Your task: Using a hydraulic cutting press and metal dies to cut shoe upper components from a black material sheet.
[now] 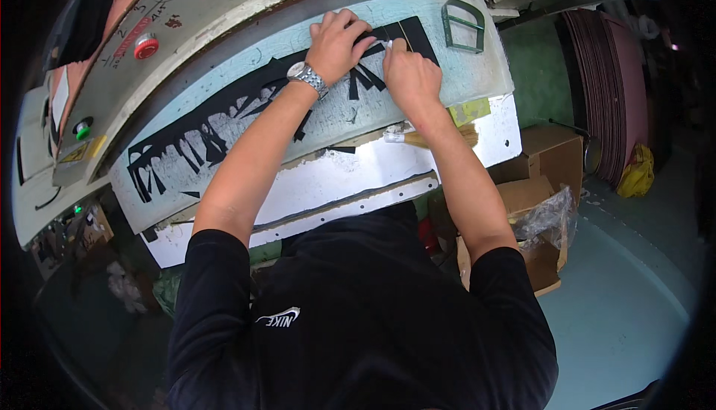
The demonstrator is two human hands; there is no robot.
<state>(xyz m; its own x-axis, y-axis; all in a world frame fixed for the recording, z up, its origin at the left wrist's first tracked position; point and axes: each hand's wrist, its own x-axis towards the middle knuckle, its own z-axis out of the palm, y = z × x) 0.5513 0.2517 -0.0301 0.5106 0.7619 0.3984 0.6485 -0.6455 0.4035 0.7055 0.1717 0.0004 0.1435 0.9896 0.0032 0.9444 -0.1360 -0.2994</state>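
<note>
A long black sheet (246,86) lies across the pale, worn cutting board (335,127), its near side cut into narrow strips and gaps. My left hand (339,43), with a metal watch on the wrist, rests on the sheet near its right end, fingers bent and thumb stretched toward my right hand. My right hand (414,78) is closed beside it, with a slim whitish thing (388,45) showing at the fingertips; its kind is unclear. Loose black strips (364,82) lie just below the hands. A green metal cutting die (462,28) stands right of the sheet.
A bristle brush (432,138) lies under my right forearm, near a yellow-green pad (470,112). The machine's beam, with a red button (146,46) and a green button (83,128), borders the board. An open cardboard box (548,160) and stacked sheets (608,97) stand at right.
</note>
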